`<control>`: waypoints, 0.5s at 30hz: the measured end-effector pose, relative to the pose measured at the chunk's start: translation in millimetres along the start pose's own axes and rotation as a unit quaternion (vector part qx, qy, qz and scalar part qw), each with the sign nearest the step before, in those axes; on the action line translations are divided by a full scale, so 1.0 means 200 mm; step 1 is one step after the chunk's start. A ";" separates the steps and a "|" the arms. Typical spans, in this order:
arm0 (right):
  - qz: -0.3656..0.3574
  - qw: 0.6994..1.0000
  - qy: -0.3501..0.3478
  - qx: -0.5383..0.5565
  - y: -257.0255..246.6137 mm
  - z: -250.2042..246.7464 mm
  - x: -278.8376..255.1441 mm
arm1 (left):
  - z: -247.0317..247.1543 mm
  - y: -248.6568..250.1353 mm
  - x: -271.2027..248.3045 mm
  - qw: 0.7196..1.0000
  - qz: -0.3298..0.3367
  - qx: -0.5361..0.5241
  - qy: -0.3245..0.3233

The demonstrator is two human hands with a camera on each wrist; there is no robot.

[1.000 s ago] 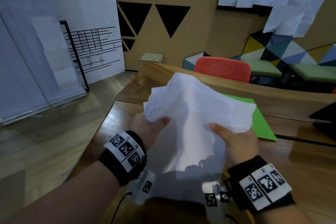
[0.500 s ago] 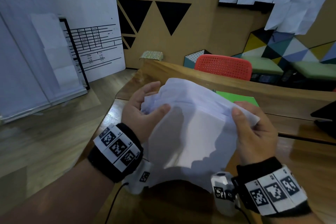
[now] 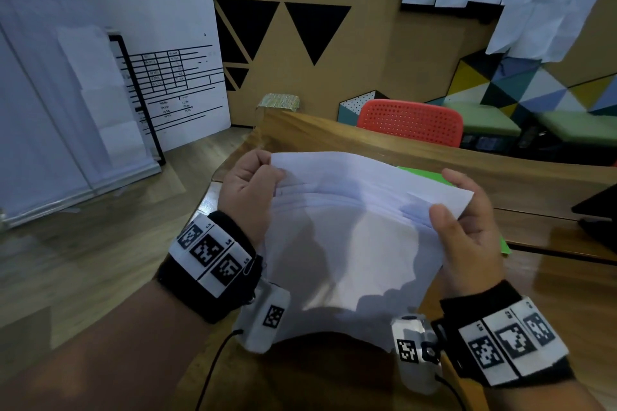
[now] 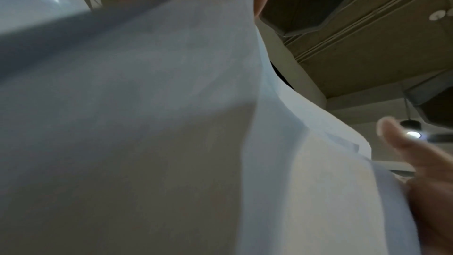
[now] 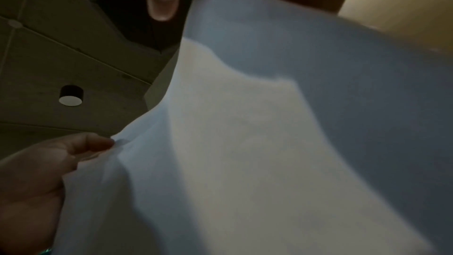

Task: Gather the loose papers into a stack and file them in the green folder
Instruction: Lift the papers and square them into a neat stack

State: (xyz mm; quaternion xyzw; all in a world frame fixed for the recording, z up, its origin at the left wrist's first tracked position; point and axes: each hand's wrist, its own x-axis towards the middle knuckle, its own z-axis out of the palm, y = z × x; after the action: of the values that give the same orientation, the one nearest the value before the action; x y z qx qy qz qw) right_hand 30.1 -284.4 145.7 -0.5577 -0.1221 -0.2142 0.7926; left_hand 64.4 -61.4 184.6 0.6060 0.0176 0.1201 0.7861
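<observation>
Both hands hold the stack of papers [image 3: 350,237] up above the wooden worktop [image 3: 551,280], near the middle of the head view. The left hand [image 3: 248,192] grips the stack's edge at about 9 o'clock, fingers curled over the far corner and thumb on the near face. The right hand [image 3: 467,227] pinches the opposite edge at about 3 o'clock, thumb pressed on the front sheet and fingers wrapped behind. The sheets are roughly aligned, their top edges slightly stepped, and the stack bows between the two grips. The green folder [image 3: 422,174] lies flat on the worktop behind the papers, at about 1 o'clock, mostly hidden by them. A red chair [image 3: 410,122] stands beyond the worktop at 12 o'clock.
</observation>
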 end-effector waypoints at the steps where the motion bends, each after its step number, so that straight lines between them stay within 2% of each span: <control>1: 0.020 1.000 -0.008 -0.004 0.01 0.01 -0.01 | 0.00 0.00 0.00 1.000 -0.002 -0.004 0.001; 3: 0.047 0.998 0.006 -0.039 0.04 0.01 -0.04 | -0.02 -0.03 -0.01 1.000 0.007 -0.020 -0.006; 5: 0.074 0.992 0.041 -0.095 0.10 0.00 -0.06 | -0.05 -0.11 -0.02 0.999 0.016 -0.006 -0.042; 7: 0.089 0.984 0.082 -0.128 0.13 0.00 -0.06 | -0.07 -0.16 -0.07 0.991 0.010 0.110 -0.080; 9: 0.093 0.982 0.103 -0.127 0.14 0.00 -0.07 | -0.08 -0.17 -0.10 0.977 -0.007 0.206 -0.047; 11: 0.088 0.983 0.107 -0.119 0.12 0.00 -0.07 | -0.07 -0.14 -0.11 0.982 -0.021 0.186 0.002; 13: 0.066 0.988 0.101 -0.101 0.07 0.01 -0.07 | -0.07 -0.14 -0.10 0.993 0.041 0.109 -0.028; 15: 0.020 0.991 0.091 -0.096 0.03 0.02 -0.06 | -0.07 -0.11 -0.10 0.991 0.094 0.060 -0.077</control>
State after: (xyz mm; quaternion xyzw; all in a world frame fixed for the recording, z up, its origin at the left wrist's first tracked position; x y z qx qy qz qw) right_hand 23.1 -277.3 136.7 -0.6120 -0.0170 -0.2590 0.7470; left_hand 46.5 -58.4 157.6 0.6587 -0.0927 0.1457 0.7324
